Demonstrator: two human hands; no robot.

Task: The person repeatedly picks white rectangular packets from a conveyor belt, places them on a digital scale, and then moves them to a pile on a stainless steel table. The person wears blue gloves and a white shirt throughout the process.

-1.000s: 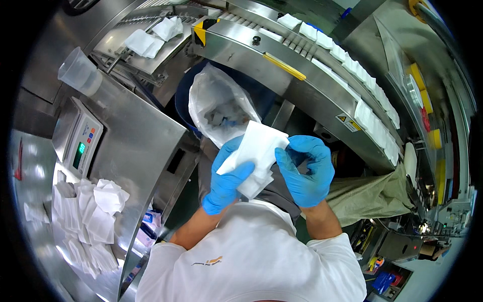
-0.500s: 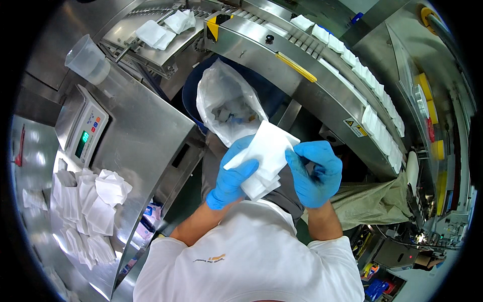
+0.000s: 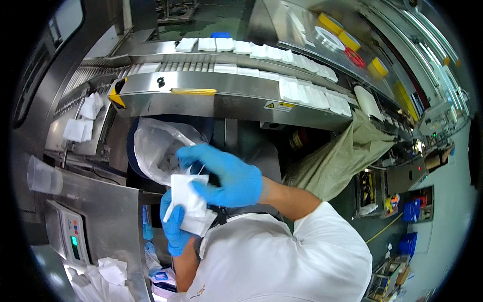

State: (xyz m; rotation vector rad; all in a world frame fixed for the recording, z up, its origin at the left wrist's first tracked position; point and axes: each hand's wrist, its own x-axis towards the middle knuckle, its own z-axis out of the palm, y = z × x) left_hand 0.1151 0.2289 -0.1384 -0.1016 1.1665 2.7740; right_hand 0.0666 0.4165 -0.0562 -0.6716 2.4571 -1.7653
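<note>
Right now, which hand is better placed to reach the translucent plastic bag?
Probably the right blue-gloved hand: it appears nearer the bag; the left blue-gloved hand grips folded white squares.

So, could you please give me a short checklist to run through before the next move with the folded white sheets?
1. Left hand has a grip on the folded white sheets: ok, it holds them from the side and below.
2. Right hand firmly pinching a sheet: cannot tell; its thumb overlaps the sheets, but the fingertips are blurred.
3. Sheets squared up: not ok, the lower ones stick out past the top one.
4. Both hands gloved: ok, blue on each.
5. Right fingers clear of the bag: cannot tell; they overlap it in this view.
6. Scale display lit: ok, it glows green.
</note>
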